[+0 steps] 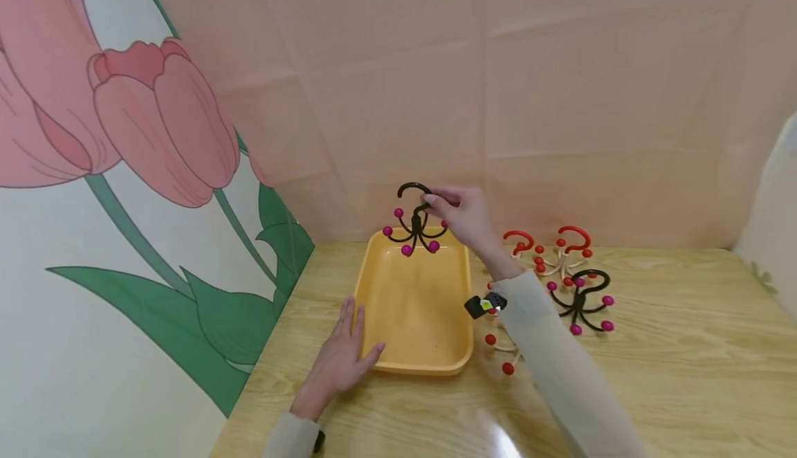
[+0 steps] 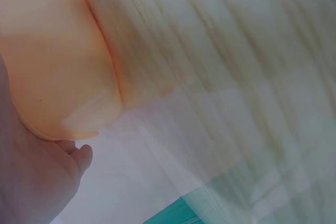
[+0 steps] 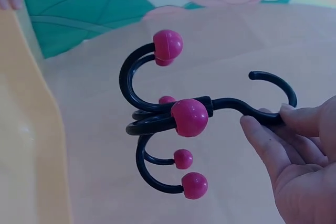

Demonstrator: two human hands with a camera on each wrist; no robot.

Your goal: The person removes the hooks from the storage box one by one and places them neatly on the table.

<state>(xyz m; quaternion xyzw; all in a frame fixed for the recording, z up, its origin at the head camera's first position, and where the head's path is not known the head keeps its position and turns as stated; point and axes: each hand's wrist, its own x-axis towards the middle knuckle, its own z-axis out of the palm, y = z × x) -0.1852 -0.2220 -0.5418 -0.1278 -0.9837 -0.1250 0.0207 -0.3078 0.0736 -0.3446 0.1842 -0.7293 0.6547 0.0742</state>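
Observation:
My right hand (image 1: 463,216) pinches a black multi-arm hook hanger (image 1: 416,225) by its curved top hook, holding it up over the far end of a yellow tray (image 1: 414,306). In the right wrist view the hanger (image 3: 205,106) shows several curled arms tipped with pink balls, and thumb and fingers of the hand (image 3: 304,156) grip its bent neck. My left hand (image 1: 339,358) rests at the tray's left rim, fingers straight along the outside and thumb near the front corner. The left wrist view shows that hand (image 2: 42,177) against the tray's edge (image 2: 113,72).
Right of the tray lie another black hanger (image 1: 579,302) with pink balls and several white ones with red hooks and balls, among them one white hanger (image 1: 562,261) at the back. My right forearm partly covers them. A pink cloth backdrop (image 1: 398,98) and a tulip-patterned panel (image 1: 156,236) border the wooden table (image 1: 697,347).

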